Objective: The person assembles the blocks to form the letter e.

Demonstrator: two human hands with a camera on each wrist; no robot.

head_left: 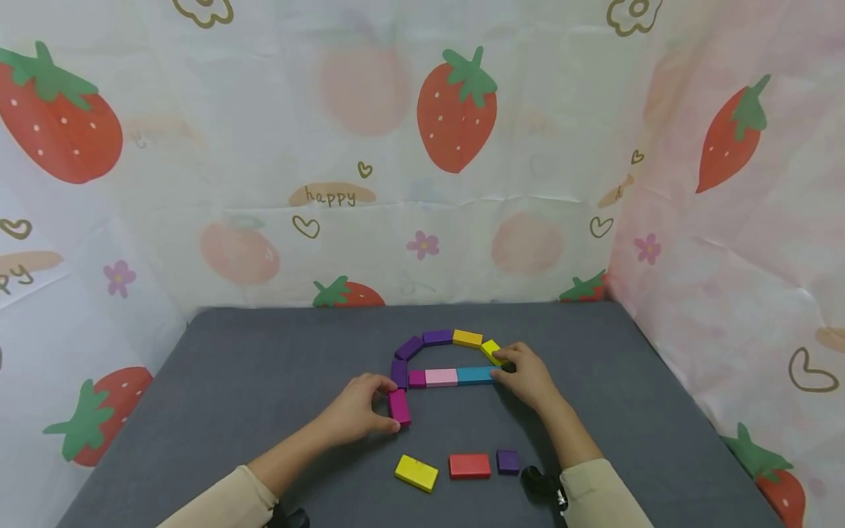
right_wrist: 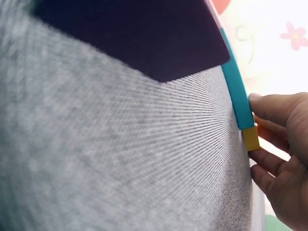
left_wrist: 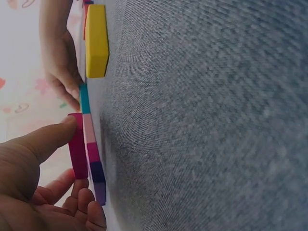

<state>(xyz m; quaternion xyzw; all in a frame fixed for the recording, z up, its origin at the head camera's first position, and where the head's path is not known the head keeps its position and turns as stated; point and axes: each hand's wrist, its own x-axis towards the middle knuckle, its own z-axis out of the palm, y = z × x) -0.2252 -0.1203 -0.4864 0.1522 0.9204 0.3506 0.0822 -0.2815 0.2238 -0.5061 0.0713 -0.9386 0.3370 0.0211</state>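
My left hand [head_left: 359, 411] holds a magenta block [head_left: 399, 408] between thumb and fingers; the left wrist view shows this magenta block [left_wrist: 78, 147] tilted along the thumb. It lies just below an arch of purple blocks [head_left: 409, 347], an orange-yellow block [head_left: 467, 338] and a yellow block [head_left: 491, 350]. Under the arch runs a straight row: a small magenta block [head_left: 416, 378], a pale pink block [head_left: 441, 378] and a teal block [head_left: 475, 375]. At the right end my right hand [head_left: 528, 375] pinches around the yellow block [right_wrist: 250, 138], its thumb beside the teal block. The fingers partly hide that corner.
Nearer the front of the grey table [head_left: 264, 359] lie a loose yellow block [head_left: 416, 473], a red block [head_left: 469, 466] and a small purple block [head_left: 507, 462]. A strawberry-printed cloth [head_left: 396, 147] hangs behind and at both sides.
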